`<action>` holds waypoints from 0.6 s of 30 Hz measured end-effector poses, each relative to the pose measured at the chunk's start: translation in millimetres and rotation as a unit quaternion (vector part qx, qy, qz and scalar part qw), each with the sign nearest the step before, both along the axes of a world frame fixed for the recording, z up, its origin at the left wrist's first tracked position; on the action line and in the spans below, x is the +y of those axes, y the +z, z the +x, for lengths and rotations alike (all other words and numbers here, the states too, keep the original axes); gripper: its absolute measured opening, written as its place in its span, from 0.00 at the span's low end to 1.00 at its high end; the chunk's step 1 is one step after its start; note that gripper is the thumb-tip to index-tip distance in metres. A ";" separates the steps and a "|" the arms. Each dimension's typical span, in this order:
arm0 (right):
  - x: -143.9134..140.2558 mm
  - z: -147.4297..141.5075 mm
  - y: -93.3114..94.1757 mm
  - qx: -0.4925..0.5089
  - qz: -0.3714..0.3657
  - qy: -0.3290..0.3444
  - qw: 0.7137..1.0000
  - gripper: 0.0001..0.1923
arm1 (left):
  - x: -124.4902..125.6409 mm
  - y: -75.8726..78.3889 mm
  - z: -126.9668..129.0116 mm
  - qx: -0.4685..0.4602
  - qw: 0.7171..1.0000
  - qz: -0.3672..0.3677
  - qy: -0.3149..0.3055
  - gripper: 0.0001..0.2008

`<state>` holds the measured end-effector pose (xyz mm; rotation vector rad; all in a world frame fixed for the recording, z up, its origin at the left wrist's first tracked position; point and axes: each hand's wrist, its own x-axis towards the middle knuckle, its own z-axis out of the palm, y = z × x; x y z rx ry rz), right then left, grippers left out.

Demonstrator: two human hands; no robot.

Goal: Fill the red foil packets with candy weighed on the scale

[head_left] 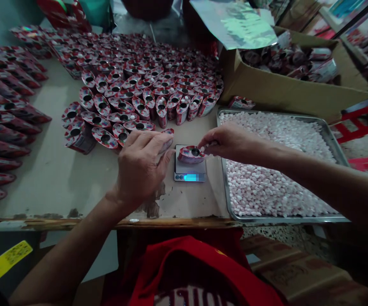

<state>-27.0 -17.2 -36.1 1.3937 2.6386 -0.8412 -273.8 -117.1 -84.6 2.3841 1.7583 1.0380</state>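
Note:
A small digital scale [190,172] with a lit blue display lies near the table's front edge. On its plate stands a red-and-white oval packet [190,156] with a dark round hole in its top. My right hand [220,139] is closed in a pinch at the packet's right end, with small white candies [202,149] at the fingertips. Left of the scale, my left hand [144,161] has its fingers round another red-and-white packet [167,142], mostly hidden by the hand. Right of the scale, a metal tray [226,191] holds a thick layer of white candies [266,182].
Many upright packets [139,106] crowd the back of the table [49,170], and more line its left side. A cardboard box [279,93] with packets stands behind the tray, a paper sheet [238,25] at its corner. The table's front edge [184,223] is worn.

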 end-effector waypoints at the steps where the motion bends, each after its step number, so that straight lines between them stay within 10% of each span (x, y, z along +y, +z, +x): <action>1: -0.9 -0.1 -1.6 -0.010 0.016 0.004 1.000 0.11 | 1.0 -3.2 3.7 -0.001 1.000 -0.006 -0.009 0.13; 7: 4.7 2.2 -1.1 0.052 -0.029 -0.042 0.997 0.07 | 14.1 -28.6 43.5 0.005 0.994 -0.086 -0.072 0.21; 12: 31.2 -2.4 -13.2 0.301 -0.237 -0.142 0.913 0.03 | 24.5 -39.2 64.7 0.041 0.979 -0.164 -0.113 0.20; 15: 46.2 -24.8 -31.7 0.341 -0.272 -0.101 0.894 0.03 | 16.6 -33.9 50.8 0.002 0.978 -0.176 -0.111 0.17; 18: 51.8 -55.3 -49.6 0.295 -0.203 0.007 0.934 0.08 | -2.8 -22.4 21.4 -0.040 0.978 -0.184 -0.091 0.13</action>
